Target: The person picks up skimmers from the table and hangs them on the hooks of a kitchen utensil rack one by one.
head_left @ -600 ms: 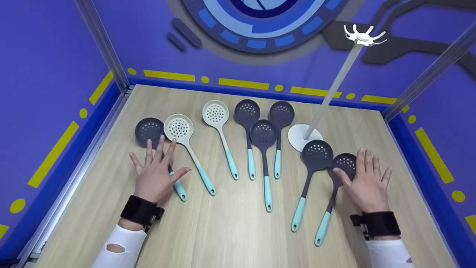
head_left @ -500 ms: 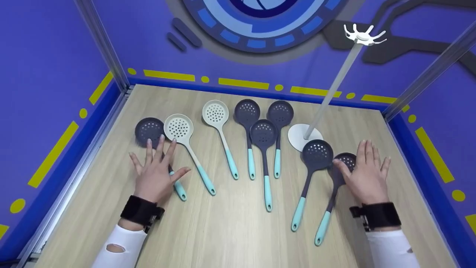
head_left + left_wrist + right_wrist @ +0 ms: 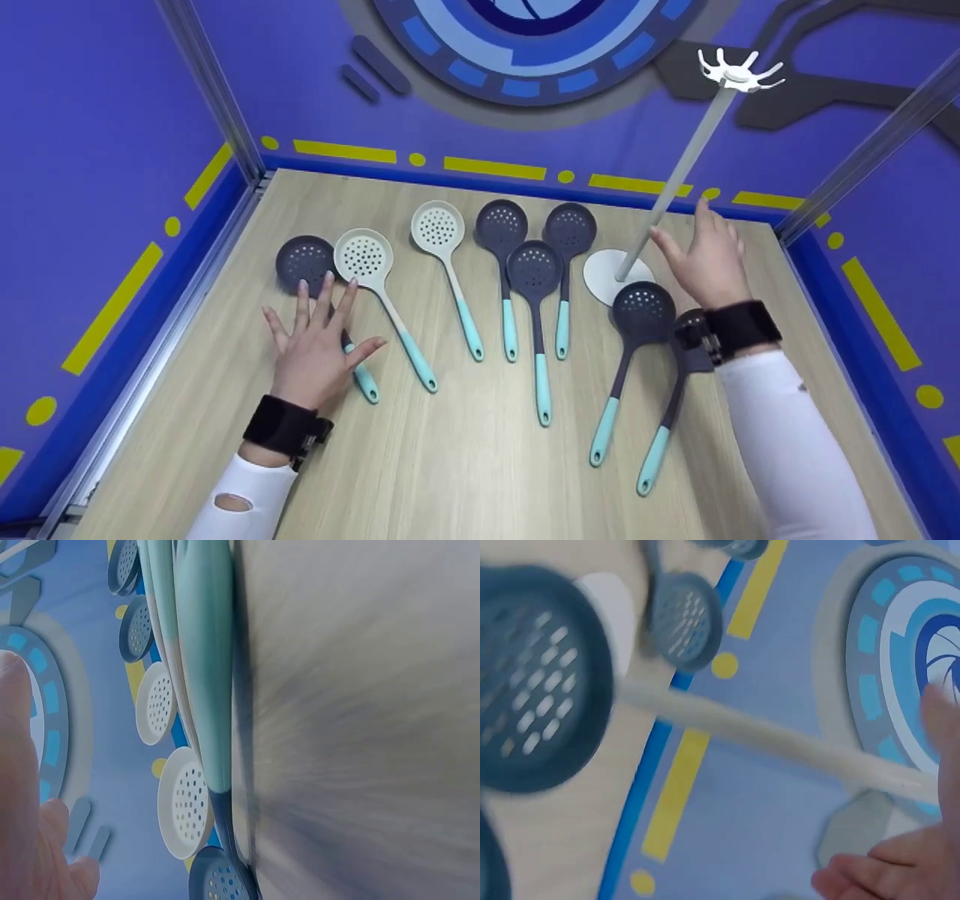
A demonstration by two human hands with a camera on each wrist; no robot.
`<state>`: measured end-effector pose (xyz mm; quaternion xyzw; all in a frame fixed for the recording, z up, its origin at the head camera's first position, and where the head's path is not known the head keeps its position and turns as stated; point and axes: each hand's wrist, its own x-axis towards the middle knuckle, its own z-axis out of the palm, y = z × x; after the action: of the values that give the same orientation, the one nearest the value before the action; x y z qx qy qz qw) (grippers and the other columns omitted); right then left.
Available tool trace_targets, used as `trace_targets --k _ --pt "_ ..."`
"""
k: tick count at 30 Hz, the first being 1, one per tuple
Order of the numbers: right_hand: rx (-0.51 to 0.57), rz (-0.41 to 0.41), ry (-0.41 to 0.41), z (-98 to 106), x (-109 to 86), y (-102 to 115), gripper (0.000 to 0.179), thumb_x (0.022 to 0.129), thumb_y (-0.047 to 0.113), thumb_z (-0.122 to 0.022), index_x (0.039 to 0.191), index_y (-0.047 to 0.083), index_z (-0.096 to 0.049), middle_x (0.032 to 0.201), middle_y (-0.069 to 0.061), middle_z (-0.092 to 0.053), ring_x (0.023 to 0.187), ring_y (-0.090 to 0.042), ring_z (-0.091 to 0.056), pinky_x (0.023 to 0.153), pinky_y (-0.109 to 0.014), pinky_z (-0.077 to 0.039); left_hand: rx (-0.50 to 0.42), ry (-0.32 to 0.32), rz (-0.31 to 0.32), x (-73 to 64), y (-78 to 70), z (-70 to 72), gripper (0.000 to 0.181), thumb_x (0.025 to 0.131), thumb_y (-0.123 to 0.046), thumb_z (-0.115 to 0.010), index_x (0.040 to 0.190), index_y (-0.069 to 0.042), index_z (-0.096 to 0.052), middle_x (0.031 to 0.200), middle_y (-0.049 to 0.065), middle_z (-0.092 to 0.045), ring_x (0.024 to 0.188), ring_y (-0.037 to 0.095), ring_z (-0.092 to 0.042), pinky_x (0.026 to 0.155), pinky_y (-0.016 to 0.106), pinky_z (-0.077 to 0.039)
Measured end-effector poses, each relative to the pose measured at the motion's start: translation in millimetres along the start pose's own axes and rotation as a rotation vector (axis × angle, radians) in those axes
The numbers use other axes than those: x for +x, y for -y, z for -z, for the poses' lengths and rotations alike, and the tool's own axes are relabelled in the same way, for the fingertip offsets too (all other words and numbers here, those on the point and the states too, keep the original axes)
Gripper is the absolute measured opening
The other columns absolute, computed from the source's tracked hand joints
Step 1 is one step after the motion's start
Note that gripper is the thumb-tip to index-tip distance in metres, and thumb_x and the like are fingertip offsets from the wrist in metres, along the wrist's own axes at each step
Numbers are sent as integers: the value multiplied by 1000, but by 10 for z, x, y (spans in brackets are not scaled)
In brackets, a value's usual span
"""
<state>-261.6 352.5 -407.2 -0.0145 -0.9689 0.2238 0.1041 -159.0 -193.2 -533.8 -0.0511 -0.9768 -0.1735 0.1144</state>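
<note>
My left hand [image 3: 311, 360] is spread above a dark skimmer [image 3: 301, 259] with a mint handle, covering part of its shaft. In the left wrist view, that skimmer's handle [image 3: 206, 667] lies below the hand; I cannot tell whether they touch. My right hand [image 3: 709, 262] is raised beside the pole [image 3: 686, 161] of a white stand, thumb apart from the extended fingers. The thumb tip is close to the pole; contact cannot be told. My right wrist hides part of the rightmost dark skimmer [image 3: 673, 405]. Another dark skimmer [image 3: 643, 311] lies beside it.
Two white skimmers [image 3: 364, 256] and several dark ones [image 3: 534, 270] lie on the wooden table [image 3: 465, 450], mint handles towards me. The stand has a round white base [image 3: 602, 276] and a crown of hooks [image 3: 739, 75]. Blue walls [image 3: 300, 82] enclose the table.
My right hand has moved forward and slightly left, from over the rightmost skimmer to beside the stand's pole. My left hand and the skimmers keep their places.
</note>
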Motion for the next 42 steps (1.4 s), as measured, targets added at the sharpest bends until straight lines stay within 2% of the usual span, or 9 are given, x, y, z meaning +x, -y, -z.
trace_targets --k 2,4,6,9,15,21,29,37,42 --pt "66 6 -37 -8 134 59 93 102 60 -56 164 -1 -23 157 -34 -41 136 -51 -47 114 -62 -40 2 -7 -2 -1 -1 -2 98 90 -81 -56 167 -32 -23 177 9 -13 161 47 -3 115 81 18" --pt "116 13 -67 -19 245 115 77 104 52 -60 157 0 -39 146 -27 -53 115 -40 -59 93 -50 -53 2 -10 -2 -6 0 -7 98 90 -80 -57 167 -32 -23 177 8 -12 161 47 -3 115 81 17" --pt "155 5 -84 -26 330 162 63 104 46 -62 147 1 -51 136 -22 -61 97 -31 -60 75 -36 -52 2 -8 0 -13 1 -12 98 90 -80 -57 167 -32 -23 177 7 -11 162 45 -1 115 81 18" --pt "192 -36 -102 -22 414 220 49 104 43 -63 132 3 -57 126 -18 -66 88 -21 -59 66 -23 -46 1 -2 2 -27 0 -20 98 90 -81 -56 168 -33 -22 177 7 -10 162 44 1 115 80 18" --pt "274 -81 -115 -14 492 258 38 107 34 -60 127 2 -58 120 -17 -67 91 -19 -71 67 -14 -52 0 -3 -2 -40 5 -35 97 90 -80 -56 168 -33 -21 177 8 -11 162 44 2 115 80 19" --pt "333 -76 -133 -31 503 276 29 107 27 -61 122 2 -58 111 -12 -68 87 -18 -71 67 -14 -57 7 0 -5 -42 -10 -43 97 91 -80 -56 168 -32 -21 177 8 -12 162 45 -1 115 81 17" --pt "392 -95 -151 60 502 342 31 107 29 -61 126 5 -57 115 -9 -66 87 -12 -70 79 -21 -62 -4 4 -8 -42 -22 -62 97 91 -79 -56 168 -30 -23 177 9 -13 161 48 -6 115 79 19" --pt "375 -5 -239 288 442 646 33 107 33 -59 128 9 -58 118 -9 -66 94 -19 -71 80 -19 -60 -9 14 -7 -58 -28 -57 96 92 -79 -55 168 -30 -22 177 9 -12 162 45 -1 116 78 21" --pt "375 48 -262 377 357 856 33 106 33 -60 129 9 -58 118 -9 -67 95 -17 -70 83 -21 -60 -15 16 -15 -48 -53 -77 97 92 -79 -55 168 -29 -22 177 8 -11 162 45 0 116 78 21"
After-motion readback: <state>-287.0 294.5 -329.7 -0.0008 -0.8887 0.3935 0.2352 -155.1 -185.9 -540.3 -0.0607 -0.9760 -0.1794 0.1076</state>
